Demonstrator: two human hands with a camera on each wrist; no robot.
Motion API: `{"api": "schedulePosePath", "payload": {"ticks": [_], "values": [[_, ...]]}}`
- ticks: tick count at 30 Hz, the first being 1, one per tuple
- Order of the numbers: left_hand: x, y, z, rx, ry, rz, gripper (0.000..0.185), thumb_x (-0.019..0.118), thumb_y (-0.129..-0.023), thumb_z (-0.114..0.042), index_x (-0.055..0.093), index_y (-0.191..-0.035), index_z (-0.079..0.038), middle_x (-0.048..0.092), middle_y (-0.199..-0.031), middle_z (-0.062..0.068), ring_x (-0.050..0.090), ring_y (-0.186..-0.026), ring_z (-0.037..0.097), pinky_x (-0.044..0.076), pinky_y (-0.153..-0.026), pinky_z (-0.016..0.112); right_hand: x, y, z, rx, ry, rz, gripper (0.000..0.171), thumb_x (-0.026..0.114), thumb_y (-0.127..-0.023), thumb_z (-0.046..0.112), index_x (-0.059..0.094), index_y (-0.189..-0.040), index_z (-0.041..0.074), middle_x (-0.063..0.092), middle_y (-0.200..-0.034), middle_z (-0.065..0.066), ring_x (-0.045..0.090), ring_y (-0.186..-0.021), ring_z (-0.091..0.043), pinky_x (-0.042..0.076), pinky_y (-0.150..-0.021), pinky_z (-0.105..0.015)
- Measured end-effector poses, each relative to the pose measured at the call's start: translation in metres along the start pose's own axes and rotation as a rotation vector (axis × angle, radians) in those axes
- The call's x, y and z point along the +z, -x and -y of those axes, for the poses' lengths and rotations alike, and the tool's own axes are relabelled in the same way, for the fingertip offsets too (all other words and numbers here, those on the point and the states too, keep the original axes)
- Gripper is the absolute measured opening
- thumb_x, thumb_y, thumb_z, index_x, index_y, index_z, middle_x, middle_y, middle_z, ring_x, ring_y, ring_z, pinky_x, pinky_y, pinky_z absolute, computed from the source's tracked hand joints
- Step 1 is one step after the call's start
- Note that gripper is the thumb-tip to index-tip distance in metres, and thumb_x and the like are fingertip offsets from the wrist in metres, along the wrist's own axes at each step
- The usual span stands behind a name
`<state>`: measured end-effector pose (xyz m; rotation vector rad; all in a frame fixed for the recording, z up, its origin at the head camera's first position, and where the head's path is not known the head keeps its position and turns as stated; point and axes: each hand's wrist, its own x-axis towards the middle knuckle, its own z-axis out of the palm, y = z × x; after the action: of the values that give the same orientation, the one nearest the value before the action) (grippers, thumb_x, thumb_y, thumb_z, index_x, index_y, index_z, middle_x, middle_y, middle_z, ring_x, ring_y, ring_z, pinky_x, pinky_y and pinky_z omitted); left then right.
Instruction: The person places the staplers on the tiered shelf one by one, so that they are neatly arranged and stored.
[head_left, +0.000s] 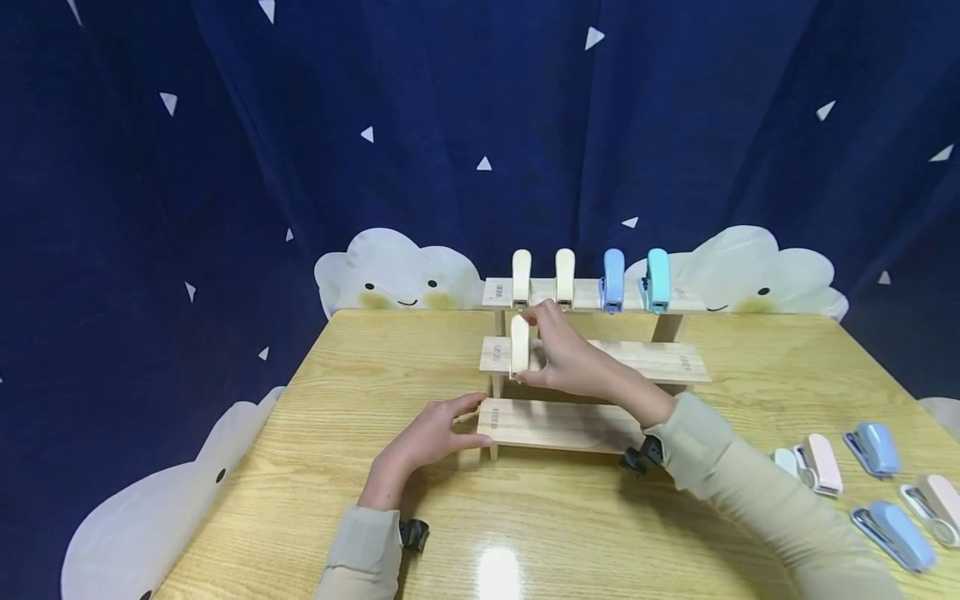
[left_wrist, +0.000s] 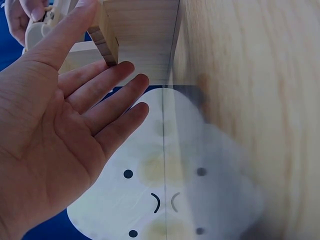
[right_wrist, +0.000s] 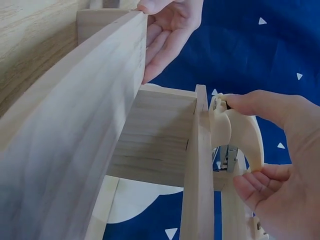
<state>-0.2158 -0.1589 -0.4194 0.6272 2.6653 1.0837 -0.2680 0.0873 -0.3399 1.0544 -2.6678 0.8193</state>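
My right hand [head_left: 573, 358] pinches a cream stapler [head_left: 519, 348] between thumb and fingers at the left end of the wooden rack's middle shelf [head_left: 645, 358]. In the right wrist view the thumb is at one end of this stapler [right_wrist: 250, 132] and the fingertips at the other, close against the shelf board. My left hand [head_left: 435, 429] is at the left end of the bottom shelf [head_left: 562, 425]. Seen in the left wrist view, its thumb meets the board's end [left_wrist: 103, 42] while the other fingers stretch out, loosely extended.
Along the top shelf [head_left: 585, 292] stand two cream staplers [head_left: 564, 279], a blue stapler [head_left: 613, 279] and a turquoise stapler [head_left: 657, 279]. Several more, including a pink stapler [head_left: 822, 464] and a blue stapler [head_left: 896, 533], lie on the table's right side. A dark blue curtain [head_left: 420, 75] hangs behind.
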Motion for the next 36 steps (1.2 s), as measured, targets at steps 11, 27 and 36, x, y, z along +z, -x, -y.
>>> {"api": "schedulePosePath", "payload": {"ticks": [11, 27, 36], "values": [[0.003, -0.001, 0.002, 0.000, 0.006, 0.003, 0.081, 0.072, -0.084, -0.047, 0.039, -0.151, -0.014, 0.048, -0.150, 0.011, 0.047, -0.139, 0.029, 0.038, -0.117, 0.047, -0.019, 0.017, -0.001, -0.019, -0.009, -0.016, 0.090, 0.082, -0.079, 0.033, 0.031, -0.144, -0.003, 0.042, -0.126, -0.016, 0.049, -0.109, -0.029, 0.049, -0.094, -0.041], [0.001, -0.001, 0.001, -0.008, -0.002, -0.007, 0.081, 0.073, -0.084, -0.045, 0.040, -0.150, -0.012, 0.050, -0.149, 0.011, 0.048, -0.138, 0.028, 0.037, -0.117, 0.047, -0.089, 0.092, -0.035, -0.072, 0.174, -0.219, 0.080, 0.086, -0.071, 0.010, 0.040, -0.135, -0.004, 0.048, -0.111, -0.012, 0.044, -0.093, -0.011, 0.042, -0.077, -0.021], [0.002, 0.000, 0.001, -0.011, 0.010, -0.008, 0.080, 0.073, -0.085, -0.045, 0.040, -0.150, -0.012, 0.050, -0.149, 0.011, 0.048, -0.138, 0.028, 0.038, -0.117, 0.047, -0.113, 0.152, -0.067, -0.015, 0.240, -0.287, 0.087, 0.090, -0.062, 0.005, 0.042, -0.134, -0.005, 0.049, -0.115, -0.017, 0.035, -0.095, 0.009, 0.038, -0.076, -0.009]]}}
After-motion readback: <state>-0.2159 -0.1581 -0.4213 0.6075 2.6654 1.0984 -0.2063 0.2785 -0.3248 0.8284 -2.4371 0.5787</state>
